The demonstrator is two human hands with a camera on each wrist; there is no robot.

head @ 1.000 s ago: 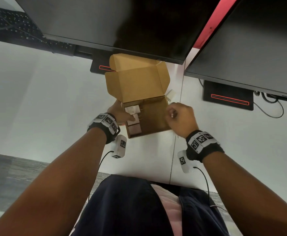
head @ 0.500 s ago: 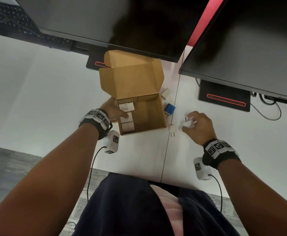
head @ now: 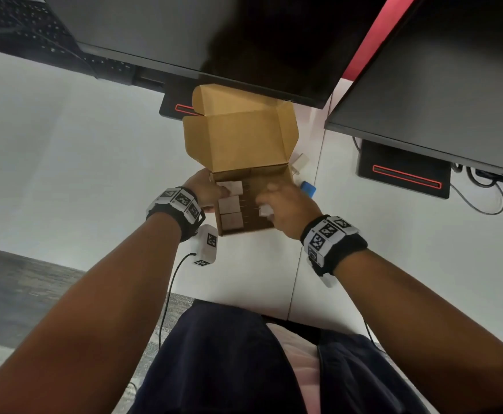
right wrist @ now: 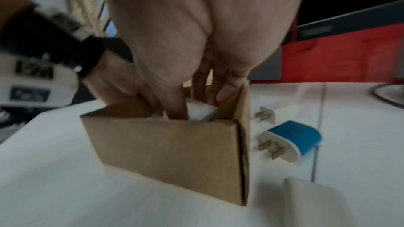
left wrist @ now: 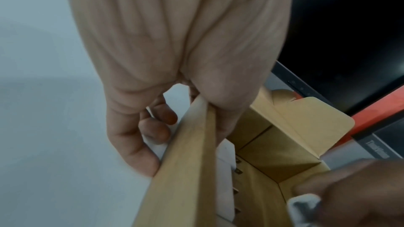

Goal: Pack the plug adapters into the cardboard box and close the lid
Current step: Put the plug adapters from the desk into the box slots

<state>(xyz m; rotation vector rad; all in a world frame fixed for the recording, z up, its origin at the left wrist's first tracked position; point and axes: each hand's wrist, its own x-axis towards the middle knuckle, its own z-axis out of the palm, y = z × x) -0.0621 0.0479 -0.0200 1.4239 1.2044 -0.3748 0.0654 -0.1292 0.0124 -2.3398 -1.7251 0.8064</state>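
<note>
An open cardboard box (head: pixel 245 231) sits on the white desk with its lid (head: pixel 238 141) standing up at the back. Three white plug adapters (head: pixel 230 204) lie in a row along its left side. My left hand (head: pixel 205 189) grips the box's left wall (left wrist: pixel 188 153), thumb inside, fingers outside. My right hand (head: pixel 283 204) is over the box's right half and pinches a white adapter (head: pixel 264 210), seen low inside the box (right wrist: pixel 201 112) in the right wrist view. A blue adapter (right wrist: pixel 290 140) and a white adapter (right wrist: pixel 267 111) lie on the desk right of the box.
Two dark monitors (head: pixel 214 40) overhang the back of the desk, their bases (head: pixel 402 174) with red lines behind and right of the box. A cable (head: pixel 480 201) curls at the far right. Another white adapter (right wrist: pixel 314 201) lies at the near right in the right wrist view.
My right hand picked a white adapter off the desk to the right and carried it left into the box. My left hand stayed on the box's left wall.
</note>
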